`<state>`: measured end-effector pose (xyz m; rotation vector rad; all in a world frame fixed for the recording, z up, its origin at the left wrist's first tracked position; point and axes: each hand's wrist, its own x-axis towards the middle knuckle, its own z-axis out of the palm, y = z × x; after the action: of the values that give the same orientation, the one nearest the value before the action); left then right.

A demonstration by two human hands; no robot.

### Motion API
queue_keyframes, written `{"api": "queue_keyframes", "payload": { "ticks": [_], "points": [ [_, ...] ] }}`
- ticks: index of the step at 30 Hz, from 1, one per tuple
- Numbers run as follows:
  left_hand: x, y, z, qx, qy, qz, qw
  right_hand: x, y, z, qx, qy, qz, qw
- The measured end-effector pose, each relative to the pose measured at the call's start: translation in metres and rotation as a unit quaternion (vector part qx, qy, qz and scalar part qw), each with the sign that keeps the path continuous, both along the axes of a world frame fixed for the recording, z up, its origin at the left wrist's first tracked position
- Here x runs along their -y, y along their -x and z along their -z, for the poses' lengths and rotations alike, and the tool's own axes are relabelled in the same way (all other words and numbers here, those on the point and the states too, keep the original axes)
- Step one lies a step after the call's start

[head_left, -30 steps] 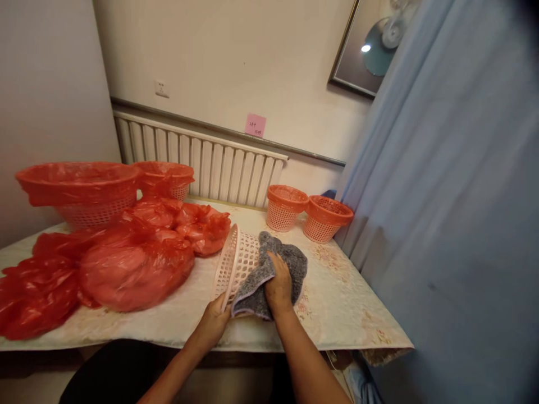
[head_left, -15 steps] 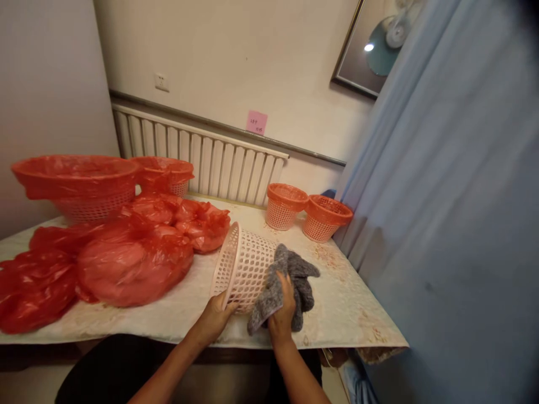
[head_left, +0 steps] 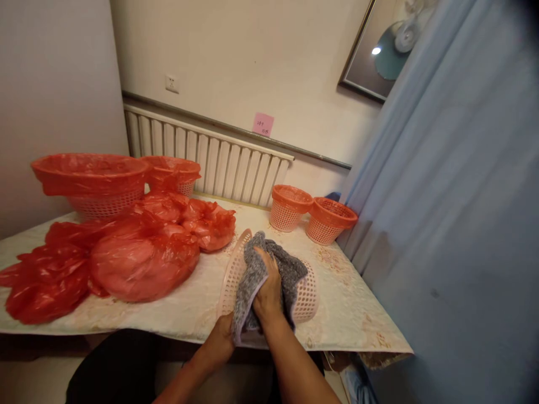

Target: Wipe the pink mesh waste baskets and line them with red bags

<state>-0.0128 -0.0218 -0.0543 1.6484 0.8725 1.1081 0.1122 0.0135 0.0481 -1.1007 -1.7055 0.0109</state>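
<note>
A pale pink perforated plastic basket (head_left: 306, 296) lies tipped on its side near the table's front edge, its mouth facing left. My left hand (head_left: 222, 336) grips the basket at the lower part of its rim; the cloth hides some of the fingers. A grey towel-like cloth (head_left: 252, 280) drapes over the basket's side and covers much of it. My right hand (head_left: 268, 289) holds this cloth and presses it against the basket wall, with fingers pointing toward the rim.
Red bags (head_left: 143, 264) lie bunched on the table's left. Behind them stand a large red-lined basket (head_left: 95, 188) and a smaller one (head_left: 174, 171). Two small red-lined baskets (head_left: 288, 207) stand at the back right. A blue curtain (head_left: 421, 196) borders the table (head_left: 353, 314).
My right hand has moved the cloth left along the basket toward its rim, uncovering the bottom end. The view has shifted slightly left.
</note>
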Motion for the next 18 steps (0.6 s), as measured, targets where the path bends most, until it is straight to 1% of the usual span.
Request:
{"api": "queue_keyframes", "payload": {
  "ticks": [1, 3, 5, 8, 12, 15, 18],
  "points": [
    [0.003, 0.0, 0.002, -0.005, 0.005, 0.013, 1.0, -0.005, -0.003, -0.005, -0.008, 0.006, -0.003, 1.0],
    [0.006, 0.0, 0.001, -0.013, 0.017, 0.032, 0.999, -0.012, -0.006, -0.009, -0.003, 0.01, -0.006, 1.0],
    [0.006, -0.001, -0.007, -0.016, 0.018, 0.025, 0.999, -0.014, -0.007, -0.008, 0.011, 0.007, 0.002, 1.0],
    [0.0, -0.006, -0.029, 0.0, 0.012, -0.004, 1.0, -0.011, -0.007, -0.003, 0.025, 0.006, 0.015, 1.0],
    [-0.01, -0.015, -0.057, 0.029, 0.004, 0.015, 0.999, -0.009, -0.016, 0.001, 0.032, 0.006, 0.017, 0.999],
    [-0.01, -0.02, -0.067, 0.05, -0.008, -0.001, 0.999, -0.017, -0.038, 0.006, 0.045, 0.009, 0.035, 0.998],
    [-0.006, -0.021, -0.069, 0.038, 0.003, -0.018, 0.999, -0.027, -0.075, 0.016, 0.043, 0.031, 0.089, 0.995]
  ]
}}
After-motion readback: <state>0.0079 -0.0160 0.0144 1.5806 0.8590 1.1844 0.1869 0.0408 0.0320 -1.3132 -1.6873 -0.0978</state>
